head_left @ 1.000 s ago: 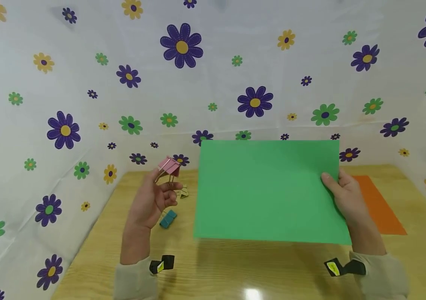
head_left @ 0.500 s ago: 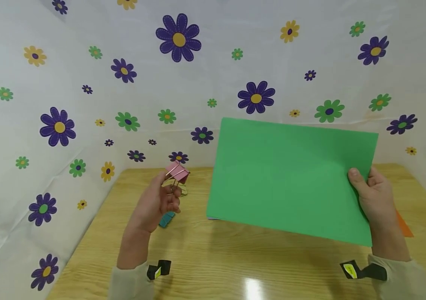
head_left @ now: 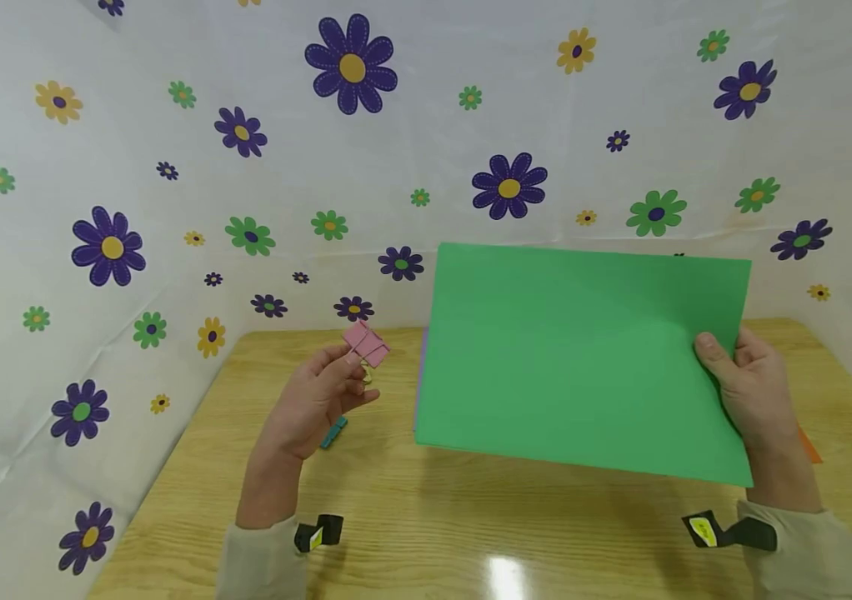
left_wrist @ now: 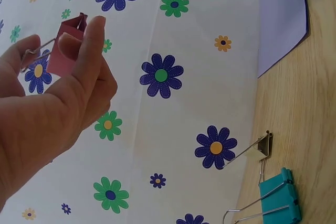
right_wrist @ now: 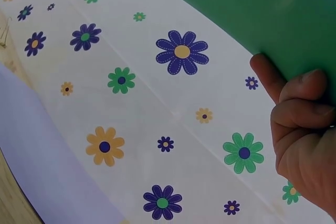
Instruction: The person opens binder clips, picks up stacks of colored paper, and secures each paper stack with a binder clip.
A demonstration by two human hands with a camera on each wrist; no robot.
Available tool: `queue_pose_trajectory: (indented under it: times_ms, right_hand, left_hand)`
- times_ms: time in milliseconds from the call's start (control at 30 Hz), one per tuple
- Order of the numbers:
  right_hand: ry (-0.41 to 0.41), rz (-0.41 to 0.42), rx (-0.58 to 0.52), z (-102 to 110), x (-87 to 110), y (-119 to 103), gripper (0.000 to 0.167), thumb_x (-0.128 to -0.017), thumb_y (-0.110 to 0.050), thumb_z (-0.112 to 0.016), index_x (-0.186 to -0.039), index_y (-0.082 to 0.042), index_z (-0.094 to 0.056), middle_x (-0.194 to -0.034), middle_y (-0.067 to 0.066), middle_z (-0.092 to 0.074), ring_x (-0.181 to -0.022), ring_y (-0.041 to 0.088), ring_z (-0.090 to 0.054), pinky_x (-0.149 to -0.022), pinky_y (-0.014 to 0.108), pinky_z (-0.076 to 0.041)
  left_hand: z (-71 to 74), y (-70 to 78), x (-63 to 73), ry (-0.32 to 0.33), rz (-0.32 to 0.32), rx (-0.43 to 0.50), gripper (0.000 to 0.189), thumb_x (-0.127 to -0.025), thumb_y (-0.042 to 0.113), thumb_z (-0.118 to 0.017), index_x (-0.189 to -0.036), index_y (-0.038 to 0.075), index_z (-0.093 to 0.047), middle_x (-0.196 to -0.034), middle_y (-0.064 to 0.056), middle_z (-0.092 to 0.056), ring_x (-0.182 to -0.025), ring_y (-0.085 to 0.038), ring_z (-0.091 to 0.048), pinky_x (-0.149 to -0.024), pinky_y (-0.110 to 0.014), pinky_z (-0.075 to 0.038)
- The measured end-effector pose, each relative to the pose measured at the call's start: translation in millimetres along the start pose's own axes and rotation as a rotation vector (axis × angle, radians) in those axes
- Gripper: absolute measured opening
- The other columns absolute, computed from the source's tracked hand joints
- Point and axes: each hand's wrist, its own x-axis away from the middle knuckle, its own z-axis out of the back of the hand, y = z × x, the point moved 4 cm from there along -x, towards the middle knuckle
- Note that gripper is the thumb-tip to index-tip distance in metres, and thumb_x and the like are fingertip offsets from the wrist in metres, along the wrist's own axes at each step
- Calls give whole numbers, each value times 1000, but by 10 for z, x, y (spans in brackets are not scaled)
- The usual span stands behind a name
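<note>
My left hand (head_left: 312,404) pinches a pink binder clip (head_left: 368,343) between thumb and fingers, raised above the table. Its body points up and to the right, toward the green sheet. In the left wrist view, the clip's wire handles show near the thumb. My right hand (head_left: 756,387) grips a green sheet of paper (head_left: 576,358) at its right edge, thumb on the front and fingers behind. The sheet is held up, tilted toward me, with a slight bend. A gap separates the pink clip from the sheet's left edge.
Below the left hand lie a teal binder clip (left_wrist: 281,198) and a yellowish binder clip (left_wrist: 261,148) on the wooden table (head_left: 471,525). A purple sheet (left_wrist: 283,19) lies mostly hidden behind the green one. An orange sheet (head_left: 809,446) peeks out by the right forearm. Flowered cloth (head_left: 433,125) hangs behind.
The right hand has carried the green sheet to the right. My left hand has shifted slightly right and turned the pink clip, so its handles now lie under the fingers.
</note>
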Motion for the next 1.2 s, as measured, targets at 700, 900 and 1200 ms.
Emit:
queue_pose_trajectory:
  times_ms: [700,900,1200]
  right_hand:
    - [-75,14,18,-51,17,-4,30,-101,-2,-51,-121,-17,-68,-87,-1,-75,-66,9,-71,-56,21,-56]
    - [-89,13,17,-87,22,7,30,-102,-1,-51,-121,-15,-68,-88,-1,-75,-66,9,-72,-55,22,-56]
    - [-94,1,16,-76,29,22,29,-102,-3,-50,-121,-16,-68,-87,-1,-75,-66,9,-71,-56,21,-56]
  left_hand:
    - [-4,27,89,-129,27,-194,46,-98,15,-56,-127,-19,-47,-89,-3,-66,-74,-13,-67,-79,-32,-59]
    - [-23,20,99,-164,11,-245,49,-94,15,-56,-127,-21,-48,-89,-3,-65,-70,-11,-65,-78,-34,-59]
    - [-25,2,111,-184,22,-269,52,-94,16,-57,-132,-18,-47,-85,-4,-61,-56,-6,-52,-66,-31,-58]
